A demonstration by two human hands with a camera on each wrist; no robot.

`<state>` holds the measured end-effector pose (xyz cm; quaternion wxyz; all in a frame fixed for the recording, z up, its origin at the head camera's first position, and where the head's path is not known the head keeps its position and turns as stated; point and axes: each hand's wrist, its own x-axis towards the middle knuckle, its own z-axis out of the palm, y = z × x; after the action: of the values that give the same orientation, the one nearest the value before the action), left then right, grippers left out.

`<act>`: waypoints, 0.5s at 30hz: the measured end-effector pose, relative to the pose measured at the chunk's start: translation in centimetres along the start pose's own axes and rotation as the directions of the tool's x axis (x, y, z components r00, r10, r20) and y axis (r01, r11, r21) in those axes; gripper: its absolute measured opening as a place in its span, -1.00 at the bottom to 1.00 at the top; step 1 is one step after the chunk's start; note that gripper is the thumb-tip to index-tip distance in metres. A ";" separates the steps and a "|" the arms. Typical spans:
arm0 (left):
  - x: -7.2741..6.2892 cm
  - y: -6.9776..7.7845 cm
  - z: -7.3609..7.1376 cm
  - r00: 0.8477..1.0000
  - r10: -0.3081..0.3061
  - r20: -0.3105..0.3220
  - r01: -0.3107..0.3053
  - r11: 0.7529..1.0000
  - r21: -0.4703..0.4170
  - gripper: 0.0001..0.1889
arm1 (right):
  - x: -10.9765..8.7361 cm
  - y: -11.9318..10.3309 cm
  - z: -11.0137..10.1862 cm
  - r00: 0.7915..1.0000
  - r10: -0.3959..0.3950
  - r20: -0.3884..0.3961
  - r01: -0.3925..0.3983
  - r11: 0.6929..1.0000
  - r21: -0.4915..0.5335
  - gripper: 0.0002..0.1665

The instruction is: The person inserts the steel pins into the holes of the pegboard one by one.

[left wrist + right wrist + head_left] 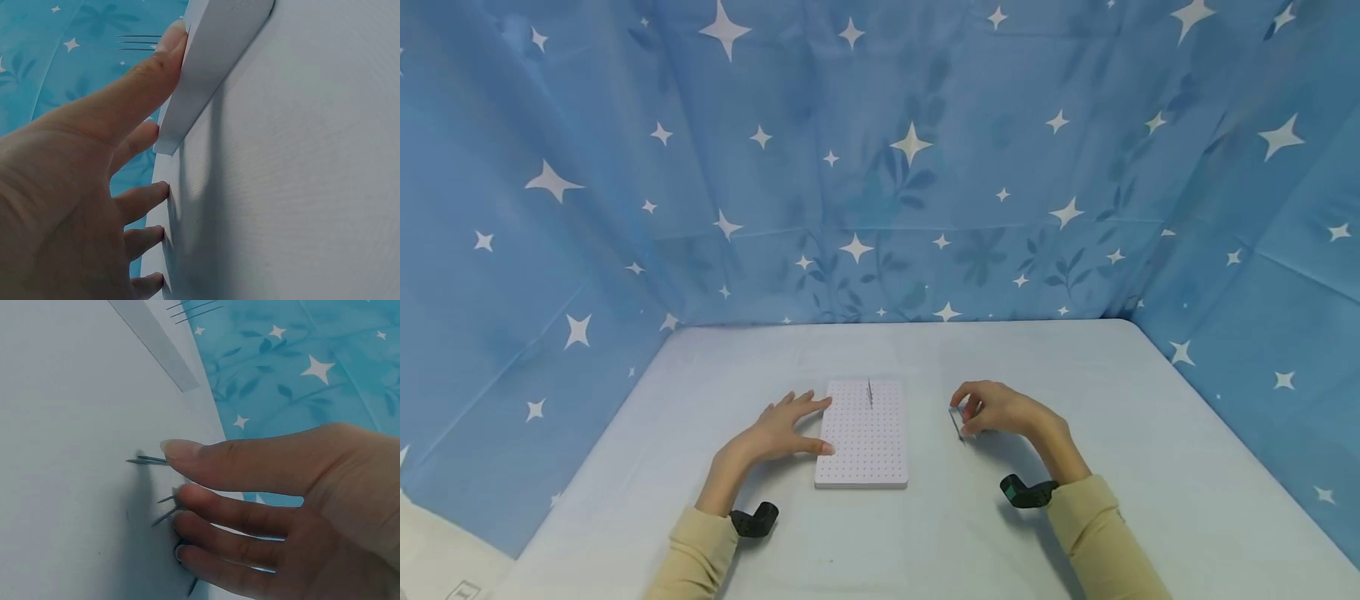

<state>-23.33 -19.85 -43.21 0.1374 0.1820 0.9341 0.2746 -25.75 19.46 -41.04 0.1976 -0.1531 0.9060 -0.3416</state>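
A white pegboard [872, 458] with rows of small holes lies on the table. Three thin dark metal pins [139, 43] stand upright in it, towards its far end. My left hand [786, 429] spreads its fingers at the board's left side, thumb and index finger on its edge. To the right of the board, my right hand [996, 410] has its fingers curled over the table, gripping several loose metal pins [149, 460]. Their pointed ends stick out past the thumb and between the fingers in the right wrist view; the other ends are hidden by the hand.
The white table [925, 542] runs back to a blue star-patterned curtain [880, 167], which also hangs at both sides. A black wrist camera [755, 520] sits on the left wrist, and another black camera [1026, 492] on the right.
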 end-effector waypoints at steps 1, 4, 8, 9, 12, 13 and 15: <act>0.0 -0.1 0.1 1.000 -0.001 -0.002 0.000 1.000 -0.001 -0.04 | 0.0 0.1 0.1 1.000 0.005 -0.004 -0.005 1.000 -0.007 -0.51; 0.0 -0.2 0.2 1.000 0.001 -0.003 -0.001 1.000 -0.007 -0.04 | 0.0 0.2 0.5 1.000 0.015 -0.015 -0.015 1.000 -0.010 -0.47; -0.1 -0.2 0.3 1.000 -0.002 0.005 0.002 1.000 -0.001 -0.03 | 0.2 0.3 1.0 1.000 0.010 -0.015 -0.010 0.999 -0.040 -0.44; -0.1 -0.2 0.3 1.000 0.000 0.006 0.000 1.000 0.003 -0.03 | 0.3 0.3 1.1 1.000 0.017 -0.017 -0.017 0.999 -0.046 -0.43; -0.1 -0.2 0.2 1.000 -0.002 -0.001 0.002 1.000 0.006 -0.04 | 0.4 0.0 1.2 1.000 0.009 -0.018 -0.011 0.996 -0.087 -0.43; -0.1 -0.2 0.2 1.000 0.000 -0.005 0.000 1.000 0.003 -0.05 | 0.4 -0.1 1.2 1.000 0.009 -0.017 -0.010 0.995 -0.099 -0.44; -0.1 -0.2 0.2 1.000 -0.003 -0.007 0.003 1.000 0.002 -0.05 | 0.4 -0.2 1.2 1.000 0.007 -0.012 -0.008 0.994 -0.109 -0.44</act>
<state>-23.22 -19.94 -43.47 0.1343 0.1795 0.9352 0.2742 -25.56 18.46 -41.81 0.1848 -0.1585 0.9250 -0.2917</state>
